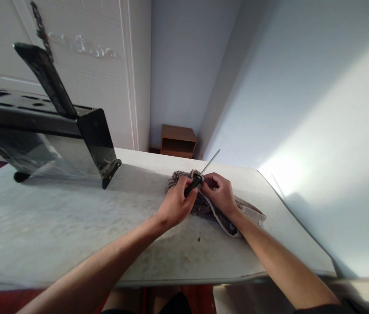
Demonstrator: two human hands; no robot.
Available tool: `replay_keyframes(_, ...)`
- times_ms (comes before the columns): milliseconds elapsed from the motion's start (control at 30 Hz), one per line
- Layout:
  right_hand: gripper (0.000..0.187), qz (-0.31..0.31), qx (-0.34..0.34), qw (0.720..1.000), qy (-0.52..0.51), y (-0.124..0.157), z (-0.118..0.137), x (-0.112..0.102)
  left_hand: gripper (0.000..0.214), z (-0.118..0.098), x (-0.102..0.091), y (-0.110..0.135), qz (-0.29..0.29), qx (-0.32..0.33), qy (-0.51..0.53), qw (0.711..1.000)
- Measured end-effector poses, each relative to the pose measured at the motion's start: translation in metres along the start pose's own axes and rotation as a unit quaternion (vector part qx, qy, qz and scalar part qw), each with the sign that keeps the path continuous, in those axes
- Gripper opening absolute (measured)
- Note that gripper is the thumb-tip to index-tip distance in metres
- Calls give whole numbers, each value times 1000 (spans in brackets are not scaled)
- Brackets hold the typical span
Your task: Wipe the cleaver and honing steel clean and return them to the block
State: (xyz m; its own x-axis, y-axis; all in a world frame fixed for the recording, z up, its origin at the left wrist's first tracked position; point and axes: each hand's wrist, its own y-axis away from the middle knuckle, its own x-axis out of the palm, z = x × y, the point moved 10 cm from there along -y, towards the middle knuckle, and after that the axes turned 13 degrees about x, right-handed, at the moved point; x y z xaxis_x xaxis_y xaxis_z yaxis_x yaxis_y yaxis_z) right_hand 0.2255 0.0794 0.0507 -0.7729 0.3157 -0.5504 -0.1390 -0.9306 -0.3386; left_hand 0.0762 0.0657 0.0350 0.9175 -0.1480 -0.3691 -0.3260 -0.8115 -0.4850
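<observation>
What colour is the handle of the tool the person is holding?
Black. The handle, gripped in the left hand, shows best in the head view, with a thin silver shaft above it.

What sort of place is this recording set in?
Probably a room in a home, not a workshop. A white panelled door, plain walls and a small wooden cabinet in the corner suggest it. The hands work with a thin tool on knitted fabric at a pale table.

Grey-brown cloth [204, 208] (white-edged), black tool handle [192, 186]

Pale walls [302, 87], a white door [99, 74], a small wooden cabinet [177, 140] in the corner.
</observation>
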Motion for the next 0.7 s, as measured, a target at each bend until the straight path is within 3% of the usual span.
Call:
replay_keyframes(200, 13, 19, 15, 999, -40, -1, -1, 2, 14, -5, -9, -4, -20, 12, 30, 999)
replay_keyframes(367, 17, 47, 80, 988, -122, -7, -13, 2, 18, -2, -15, -7, -47, 15, 83, 995)
replay_keyframes(567, 31, 79, 222, 930, -282, -24, -51, 7, 21, 11, -12, -7, -58, -9, 178, 982)
replay_keyframes(700, 40, 133, 260, 900, -323, -27, -62, 17, 22, 16, -6, -7, -45, -26, 219, 974)
